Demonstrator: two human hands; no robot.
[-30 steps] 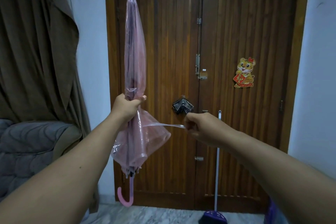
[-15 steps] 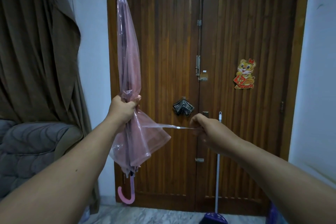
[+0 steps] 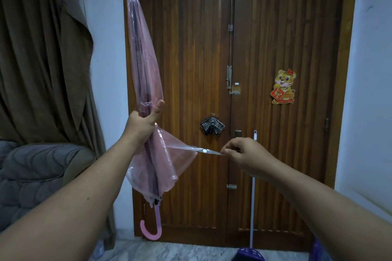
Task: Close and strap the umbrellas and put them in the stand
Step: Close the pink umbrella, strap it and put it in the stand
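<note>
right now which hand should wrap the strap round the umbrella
The right hand: it already pinches the end of the strap, pulled out sideways. The left hand grips the pink umbrella mid-canopy, holding it upright, so it should keep steadying.

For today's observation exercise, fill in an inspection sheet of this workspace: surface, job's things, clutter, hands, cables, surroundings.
Surface: marble-look floor; no table seen.
Job's things: pink umbrella closed, upright, tip up; strap pulled out sideways, not fastened. No stand seen.
Clutter: broom leaning at the door.
Hands: left hand grips the umbrella's middle; right hand pinches the strap's end.
Cables: nothing seen.
Surroundings: wooden double door, tiger sticker, brown curtain, grey sofa.
</note>
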